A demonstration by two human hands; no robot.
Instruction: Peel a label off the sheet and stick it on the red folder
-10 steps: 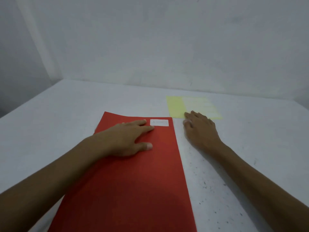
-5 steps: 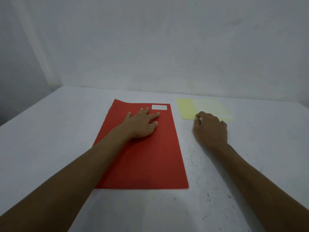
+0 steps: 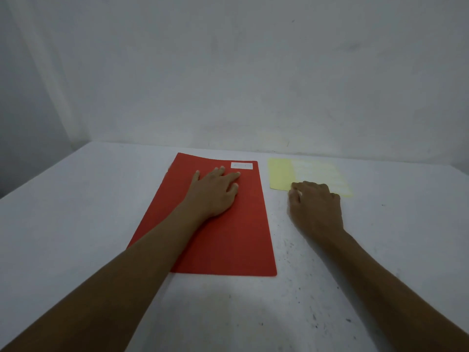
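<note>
Grey-white, speckled flat table top (image 3: 76, 224) carries everything here. Biggest item on it: the flat red card folder (image 3: 228, 245), lying lengthwise away from the person, left of centre. Right of it, just apart, is the pale yellow rectangular label sheet (image 3: 280, 174), w/ faint paler label rows on its right part.

Left hand (image 3: 215, 193) lies palm-down on the folder's upper half, fingers spread and flat, gripping nothing, just pinning the folder. Right hand (image 3: 316, 204) rests on the table at the sheet's near edge, fingers curled under, knuckles over the sheet's lower edge. Can't tell if anything is pinched beneath; the fingertips are hidden and the light is dim, so possibly it's working at a label corner.

Smallest: a white rectangular sticker label (image 3: 241, 165) sits flat in the folder's far right corner, just beyond the left index fingertip, not touching it as far as I can see.

Judgement: the task's label is already on the folder, so the stick step looks done; approx. at the end. Next move, if any, calls for a firm rub over the label to seat its edges, left hand holding the folder so it doesn't slide, then both hands off.
</note>
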